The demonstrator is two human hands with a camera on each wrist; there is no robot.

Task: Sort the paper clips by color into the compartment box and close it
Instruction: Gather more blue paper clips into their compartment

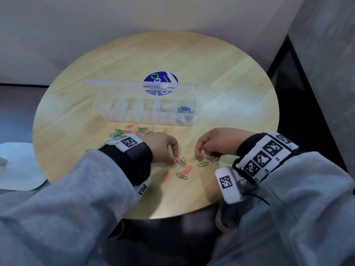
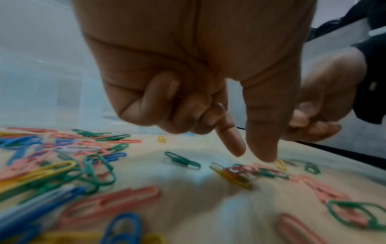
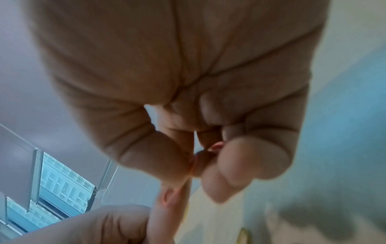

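The clear compartment box [image 1: 134,114] lies on the round wooden table [image 1: 230,93] with its lid [image 1: 115,84] standing open behind it. Blue clips [image 1: 184,109] fill its rightmost cell and pale clips [image 1: 165,109] the cell beside it. My left hand [image 1: 175,159] [image 2: 253,156] points its index finger and thumb down onto a green and pink clip tangle [image 1: 181,161], with nothing between them. My right hand [image 1: 198,153] [image 3: 193,163] pinches a thin pink clip, mostly hidden, just above a yellow clip [image 1: 193,159].
A heap of mixed loose clips [image 1: 134,130] lies in front of the box, and more are scattered near the front edge [image 1: 183,172]. A blue sticker [image 1: 160,78] shows behind the lid. A white object [image 1: 19,166] sits off the table's left.
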